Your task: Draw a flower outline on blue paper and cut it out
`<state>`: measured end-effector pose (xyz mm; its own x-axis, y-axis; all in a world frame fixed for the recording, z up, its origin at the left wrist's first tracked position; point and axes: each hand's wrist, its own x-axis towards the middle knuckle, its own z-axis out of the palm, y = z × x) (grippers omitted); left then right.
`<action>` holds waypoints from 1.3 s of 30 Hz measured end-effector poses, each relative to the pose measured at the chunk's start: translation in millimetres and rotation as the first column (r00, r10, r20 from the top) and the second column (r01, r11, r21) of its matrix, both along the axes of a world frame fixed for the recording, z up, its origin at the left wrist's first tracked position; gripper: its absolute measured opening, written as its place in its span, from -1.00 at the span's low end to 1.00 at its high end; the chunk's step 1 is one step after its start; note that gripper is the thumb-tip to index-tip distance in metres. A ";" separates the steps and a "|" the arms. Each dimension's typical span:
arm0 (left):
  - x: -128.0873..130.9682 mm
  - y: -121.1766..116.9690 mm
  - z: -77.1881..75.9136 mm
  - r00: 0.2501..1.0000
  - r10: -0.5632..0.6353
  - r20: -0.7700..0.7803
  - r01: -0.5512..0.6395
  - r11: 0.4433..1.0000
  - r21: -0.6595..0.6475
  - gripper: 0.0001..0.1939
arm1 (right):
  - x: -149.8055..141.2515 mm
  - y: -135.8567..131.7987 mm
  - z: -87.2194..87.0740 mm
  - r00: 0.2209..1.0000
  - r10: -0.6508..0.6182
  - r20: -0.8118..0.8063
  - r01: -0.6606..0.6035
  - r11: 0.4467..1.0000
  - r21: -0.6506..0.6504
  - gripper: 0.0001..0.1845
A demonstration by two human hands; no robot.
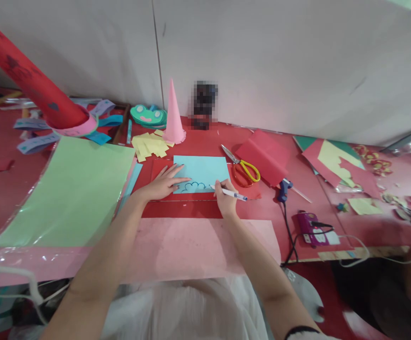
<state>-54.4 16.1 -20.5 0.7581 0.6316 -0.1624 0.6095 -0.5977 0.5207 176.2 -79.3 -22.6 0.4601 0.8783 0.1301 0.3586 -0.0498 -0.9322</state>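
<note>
The right hand (226, 194) gripped a pen (233, 193) over the blue sheet (205, 167), whose left side lay under the spread left hand (163, 183). A scalloped line (198, 184) ran near the sheet's lower edge, seemingly unfinished, the upper part blank.

The light blue sheet (205, 169) looks like smooth, matt paper, and the pink cone (173, 118) seems to be of paper too. The pen (231, 192) has a smooth plastic barrel. The scissors (238, 161) have shiny metal blades and plastic-looking handles. Glossy, clear plastic wrapping (44, 257) covers the green paper (74, 193). The white garment (187, 309) is of creased cloth.
</note>
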 end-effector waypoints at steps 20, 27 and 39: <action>17.5 -16.3 11.1 0.987 0.157 -0.025 -0.142 0.941 0.307 -0.51 | 25.0 12.4 -17.8 0.947 -0.005 0.321 -0.030 0.994 0.104 -0.64; 19.1 -12.8 23.5 0.971 0.212 0.108 -0.238 0.887 0.396 -0.59 | 32.2 16.4 -20.9 0.929 0.169 0.330 -0.181 0.983 0.006 -0.72; 30.2 -18.1 1.5 0.999 -0.036 0.001 0.034 0.968 0.248 -0.50 | 58.3 68.9 -3.6 0.673 0.691 0.265 -0.709 0.704 -0.035 -0.67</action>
